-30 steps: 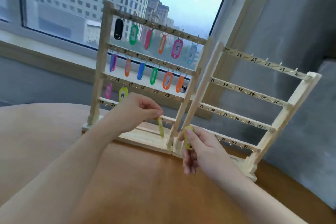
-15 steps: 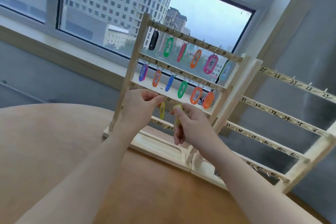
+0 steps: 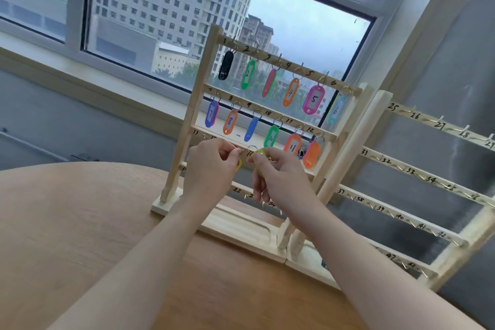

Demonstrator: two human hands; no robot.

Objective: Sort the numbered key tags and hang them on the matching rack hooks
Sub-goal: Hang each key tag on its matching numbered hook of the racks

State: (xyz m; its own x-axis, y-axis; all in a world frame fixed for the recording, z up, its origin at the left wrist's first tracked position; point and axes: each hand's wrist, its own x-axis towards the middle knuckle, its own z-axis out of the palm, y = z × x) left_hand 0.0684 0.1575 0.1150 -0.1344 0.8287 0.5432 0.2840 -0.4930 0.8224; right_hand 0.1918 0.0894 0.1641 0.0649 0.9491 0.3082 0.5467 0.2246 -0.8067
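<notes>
1. Left wooden key rack [image 3: 199, 94]: stands on the tabletop [image 3: 80, 222]; top two rows carry tags 1–12, among them a black tag [image 3: 225, 65] and a pink tag 5 [image 3: 313, 99].
2. Left hand [image 3: 211, 166]: raised at the third row, grip pinching a yellow key tag [image 3: 237, 164], mostly hidden.
3. Right hand [image 3: 278, 177]: just beside the left, grip pinching a second yellow key tag [image 3: 259, 155].
4. Right wooden key rack [image 3: 380, 120]: numbered 25 upward, hooks bare.
</notes>
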